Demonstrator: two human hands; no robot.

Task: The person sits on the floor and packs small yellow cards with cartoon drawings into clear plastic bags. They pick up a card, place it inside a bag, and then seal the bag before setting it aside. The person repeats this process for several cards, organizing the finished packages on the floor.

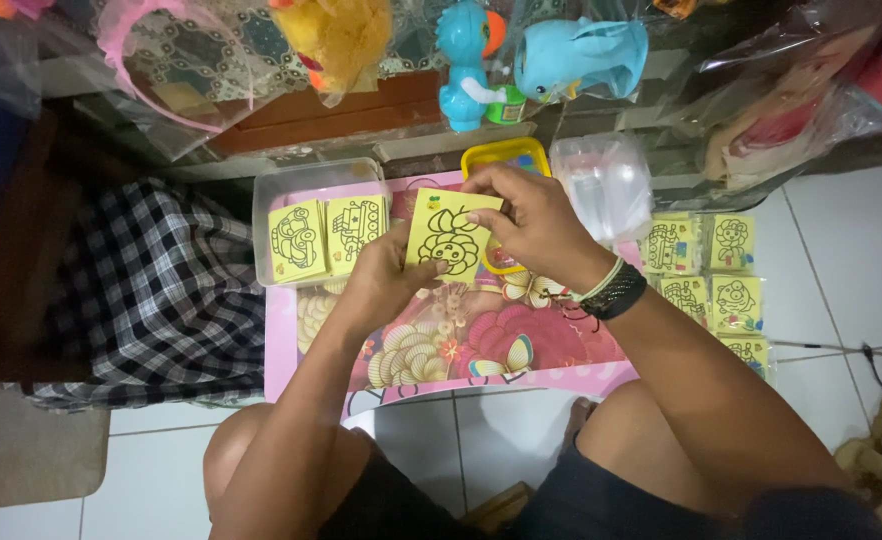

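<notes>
Holding a yellow card (pixel 453 236) over the pink counter (pixel 561 350), left hand (pixel 386 275) and right hand (pixel 531 225) both pinch it; white floor tiles (pixel 831 240) lie open at three o'clock, checked cloth (pixel 161 290) at nine.

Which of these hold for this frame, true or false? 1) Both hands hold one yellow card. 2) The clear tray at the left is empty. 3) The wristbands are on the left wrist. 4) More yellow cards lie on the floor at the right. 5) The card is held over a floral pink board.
1) True: the left hand and right hand both grip the yellow card.
2) False: the clear tray holds yellow line-drawing cards.
3) False: the wristbands sit on the right wrist.
4) True: packs of yellow cards lie on the white tiles at the right.
5) True: the floral pink board lies beneath the hands.
</notes>
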